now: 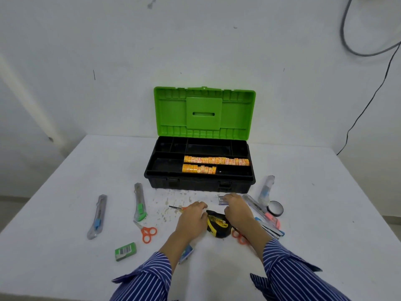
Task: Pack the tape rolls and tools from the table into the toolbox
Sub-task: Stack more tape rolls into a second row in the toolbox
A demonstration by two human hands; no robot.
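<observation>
Both hands are down near the front middle of the table (pixel 65 192), one on each side of a black and yellow tape measure (pixel 218 224). The left hand (pixel 192 216) lies over a little orange-handled screwdriver (pixel 176 208), fingers bent down, but I honestly can't tell whether it's pinching it or just resting there. The right hand (pixel 235 210) reaches over a small pale pack with a barcode (pixel 221 199), fingertips curled on it; looks like a light hold, not sure it has actually got it.

The toolbox (pixel 199 183) stands at the back middle of the table, green lid up, with two rows of orange tape rolls (pixel 217 161) already in the tray's front compartments.

Still out: two utility knives (pixel 138 202) toward the left edge, orange scissors (pixel 147 232) and a green box (pixel 125 251) near the front left, plus a black tape roll (pixel 275 208) and a heap of pens and cutters (pixel 268 222) on the right side.

My guess on handling: the tape measure is the chunky one, hard and a bit heavy, so wrap the whole palm round its body. The screwdriver is thin and light, best taken by the handle. The knives are stiff, and I'd pick them up mid-body, well away from the blade end.
</observation>
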